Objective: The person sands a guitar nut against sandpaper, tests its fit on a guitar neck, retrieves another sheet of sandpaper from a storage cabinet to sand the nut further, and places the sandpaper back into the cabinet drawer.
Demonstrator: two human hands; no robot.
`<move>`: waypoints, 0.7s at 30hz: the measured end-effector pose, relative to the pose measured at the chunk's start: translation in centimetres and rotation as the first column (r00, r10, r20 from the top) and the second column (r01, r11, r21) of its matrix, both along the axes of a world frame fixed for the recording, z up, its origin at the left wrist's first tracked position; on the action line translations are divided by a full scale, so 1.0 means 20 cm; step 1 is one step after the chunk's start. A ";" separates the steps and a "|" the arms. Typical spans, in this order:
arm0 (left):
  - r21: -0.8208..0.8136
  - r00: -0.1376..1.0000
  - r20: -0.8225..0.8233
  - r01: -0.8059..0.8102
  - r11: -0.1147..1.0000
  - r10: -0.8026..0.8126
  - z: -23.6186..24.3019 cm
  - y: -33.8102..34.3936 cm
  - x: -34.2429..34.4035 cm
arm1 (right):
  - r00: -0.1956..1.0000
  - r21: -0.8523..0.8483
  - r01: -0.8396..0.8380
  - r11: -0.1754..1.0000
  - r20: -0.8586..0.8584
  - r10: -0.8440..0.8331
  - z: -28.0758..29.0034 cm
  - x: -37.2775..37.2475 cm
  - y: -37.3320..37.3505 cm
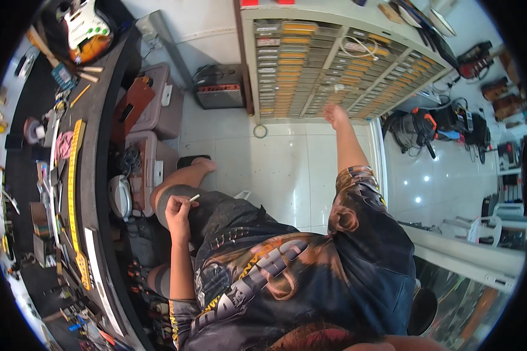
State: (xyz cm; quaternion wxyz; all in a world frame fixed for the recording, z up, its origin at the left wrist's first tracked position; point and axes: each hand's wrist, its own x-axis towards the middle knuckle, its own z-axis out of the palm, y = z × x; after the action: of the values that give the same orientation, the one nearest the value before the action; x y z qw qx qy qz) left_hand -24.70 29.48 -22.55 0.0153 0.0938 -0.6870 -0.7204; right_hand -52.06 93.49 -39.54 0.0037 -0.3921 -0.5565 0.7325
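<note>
My left hand (178, 213) is closed in a pinch on a short, thin white stick (194, 198), above my left thigh. My right arm stretches forward to the grey metal cabinet (304, 111) with its many small labelled drawers. At the cabinet's lower drawers, my right hand (335, 116) has loosely bent fingers with nothing visible in them. Whether they touch a drawer front is unclear. Just beyond the hand a small white piece (339, 88) shows against the drawers. Higher up, a loop of white cable (360, 48) hangs over the drawer fronts.
On the left, a dark workbench (93, 193) carries a yellow guitar neck (76, 187), a white ruler-like bar (102, 275) and scattered tools. Lidded storage bins (164, 117) stand beneath it. An amplifier (219, 88) and a tape roll (260, 131) sit on the tiled floor near the cabinet.
</note>
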 end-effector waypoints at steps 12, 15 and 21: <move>0.236 0.991 0.127 -0.057 0.970 0.028 0.01 0.02 -0.08 | 1.000 -0.115 0.019 0.993 -0.015 -0.021 -0.46 -0.27 -0.07; 0.253 0.985 0.117 -0.151 0.956 0.124 0.01 0.09 -0.12 | 0.911 -0.136 -0.412 0.901 -0.046 0.409 -0.38 -0.21 -0.60; 0.144 0.978 0.045 -0.210 0.967 0.206 0.03 0.19 -0.10 | 0.103 0.230 -0.958 0.171 -0.279 0.955 0.34 0.34 -1.74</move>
State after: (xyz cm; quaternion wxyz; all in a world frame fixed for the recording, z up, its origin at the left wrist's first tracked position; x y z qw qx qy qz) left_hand -26.63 33.21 -21.96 0.0737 0.1769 -0.6183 -0.7622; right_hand -45.21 58.72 -32.66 -0.3681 0.2019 -0.6618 0.6211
